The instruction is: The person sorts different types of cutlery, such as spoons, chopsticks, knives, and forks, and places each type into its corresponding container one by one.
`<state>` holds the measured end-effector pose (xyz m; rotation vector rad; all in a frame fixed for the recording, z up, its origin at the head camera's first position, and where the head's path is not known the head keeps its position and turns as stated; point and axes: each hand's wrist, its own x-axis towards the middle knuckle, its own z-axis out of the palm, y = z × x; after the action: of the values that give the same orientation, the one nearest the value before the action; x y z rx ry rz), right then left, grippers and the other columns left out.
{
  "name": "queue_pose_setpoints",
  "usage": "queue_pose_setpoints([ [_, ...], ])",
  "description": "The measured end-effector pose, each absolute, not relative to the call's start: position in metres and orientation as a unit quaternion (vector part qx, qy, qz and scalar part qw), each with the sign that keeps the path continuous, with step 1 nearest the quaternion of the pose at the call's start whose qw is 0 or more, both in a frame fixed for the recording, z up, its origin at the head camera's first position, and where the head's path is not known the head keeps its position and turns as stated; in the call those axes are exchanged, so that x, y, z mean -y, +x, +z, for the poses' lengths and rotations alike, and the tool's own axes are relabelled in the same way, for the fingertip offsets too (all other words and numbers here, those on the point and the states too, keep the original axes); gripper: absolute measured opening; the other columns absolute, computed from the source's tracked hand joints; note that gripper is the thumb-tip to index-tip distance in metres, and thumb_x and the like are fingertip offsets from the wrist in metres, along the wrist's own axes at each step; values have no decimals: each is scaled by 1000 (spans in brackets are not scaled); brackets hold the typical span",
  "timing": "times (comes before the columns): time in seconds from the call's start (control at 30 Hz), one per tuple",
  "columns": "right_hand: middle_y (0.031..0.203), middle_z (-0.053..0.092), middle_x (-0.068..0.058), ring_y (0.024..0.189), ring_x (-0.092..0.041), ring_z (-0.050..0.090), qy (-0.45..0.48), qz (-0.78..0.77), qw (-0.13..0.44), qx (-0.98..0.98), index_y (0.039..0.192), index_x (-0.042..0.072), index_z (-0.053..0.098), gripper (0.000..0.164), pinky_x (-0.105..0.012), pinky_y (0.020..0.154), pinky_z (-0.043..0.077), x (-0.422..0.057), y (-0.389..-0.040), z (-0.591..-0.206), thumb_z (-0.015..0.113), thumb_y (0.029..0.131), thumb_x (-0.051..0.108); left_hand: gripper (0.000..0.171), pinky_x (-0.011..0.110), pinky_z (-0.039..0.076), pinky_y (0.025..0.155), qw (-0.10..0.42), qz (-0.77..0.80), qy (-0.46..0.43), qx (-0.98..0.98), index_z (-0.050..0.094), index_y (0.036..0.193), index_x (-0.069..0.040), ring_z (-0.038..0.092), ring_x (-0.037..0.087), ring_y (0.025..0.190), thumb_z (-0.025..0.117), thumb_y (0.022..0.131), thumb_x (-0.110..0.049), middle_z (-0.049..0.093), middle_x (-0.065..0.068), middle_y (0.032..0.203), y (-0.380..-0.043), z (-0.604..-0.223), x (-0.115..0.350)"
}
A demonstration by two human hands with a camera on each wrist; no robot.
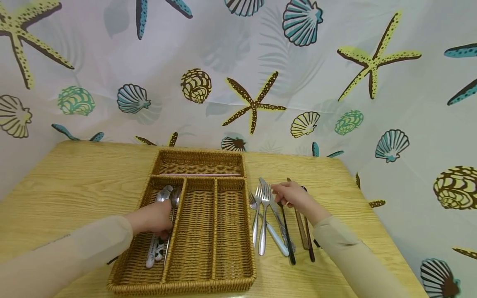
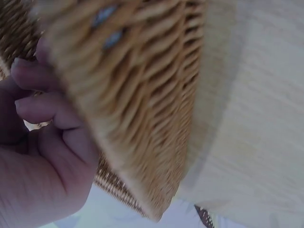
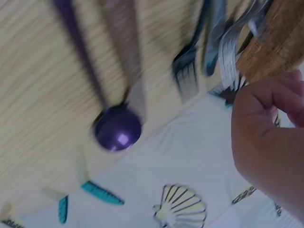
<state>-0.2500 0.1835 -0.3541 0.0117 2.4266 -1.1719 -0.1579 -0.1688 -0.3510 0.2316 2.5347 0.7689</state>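
My left hand (image 1: 154, 217) reaches into the left compartment of the wicker tray (image 1: 182, 285), its fingers curled round the thin handle of a metal spoon (image 1: 175, 195). More spoons lie under it, including one with a white handle (image 1: 150, 254). In the left wrist view the tray wall (image 2: 137, 95) hides much of the fingers. My right hand (image 1: 294, 198), fingers loosely bent, hovers over the cutlery right of the tray. Silver forks (image 1: 262, 236), a black fork (image 3: 185, 69) and a light-blue handle (image 1: 277, 240) are nearest to it.
A knife with a brownish handle (image 1: 301, 231) and a purple spoon (image 3: 118, 130) lie at the right of the cutlery. A thin pink stick (image 1: 201, 175) lies in the tray's back compartment. A shell-patterned cloth (image 1: 167, 120) hangs behind the wooden table (image 1: 74, 178).
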Motion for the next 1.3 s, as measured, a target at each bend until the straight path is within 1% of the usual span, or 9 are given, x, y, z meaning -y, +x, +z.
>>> queue_pose_setpoints([
  [0.1,62,54,4,50,-8,39,7,-392,200,-898,104,-5,60,37,-24,48,29,-205,-255,-354,47,98,30,34,23,38,46,238,279,77,-927,47,107,23,49,10,44,53,79,5,64,6,58,-163,-345,170],
  [0.2,62,54,1,52,-11,41,13,-352,183,-918,89,-1,61,30,-24,48,30,-226,-259,-356,50,96,26,55,25,37,48,230,285,54,-929,29,128,23,49,11,48,52,85,-2,65,7,64,-166,-338,169],
  [0.3,61,55,1,54,-12,43,21,-308,186,-933,74,6,59,27,-25,49,30,-243,-260,-360,53,94,23,51,26,35,49,223,297,40,-928,30,130,18,43,11,48,48,90,-9,62,6,65,-168,-332,168],
  [0.43,53,49,3,46,-8,34,22,-265,218,-939,62,12,54,32,-22,45,25,-259,-259,-367,57,91,23,35,27,33,52,208,318,35,-924,42,118,11,32,10,47,43,93,-14,46,1,58,-168,-327,165],
  [0.53,46,42,5,41,-6,25,17,-243,241,-939,55,15,49,38,-20,43,21,-266,-257,-371,59,90,24,27,28,34,55,191,330,32,-924,47,108,4,31,11,48,42,95,-19,40,-2,58,-168,-326,162],
  [0.6,44,41,6,39,-4,25,15,-240,248,-939,53,15,48,40,-19,41,22,-268,-254,-373,60,89,24,23,28,35,55,180,335,29,-924,49,98,0,33,12,50,44,96,-23,40,-1,58,-167,-325,160],
  [0.8,45,48,7,38,-2,35,7,-281,253,-926,57,10,57,32,-17,41,29,-269,-249,-376,59,89,18,29,28,34,53,168,343,16,-924,43,78,-10,29,12,48,45,98,-31,34,-3,55,-167,-322,156],
  [1.1,58,53,5,48,-3,44,-17,-331,317,-889,69,9,58,30,-18,47,37,-279,-254,-381,49,96,20,33,28,33,55,177,356,7,-917,35,71,-13,26,11,48,46,97,-31,28,-4,53,-168,-323,151],
  [1.3,65,54,3,54,-4,50,-34,-392,362,-845,76,11,48,24,-18,52,43,-284,-256,-378,41,99,14,36,28,31,54,182,364,1,-913,33,69,-15,25,11,48,46,97,-32,27,-5,52,-169,-324,152],
])
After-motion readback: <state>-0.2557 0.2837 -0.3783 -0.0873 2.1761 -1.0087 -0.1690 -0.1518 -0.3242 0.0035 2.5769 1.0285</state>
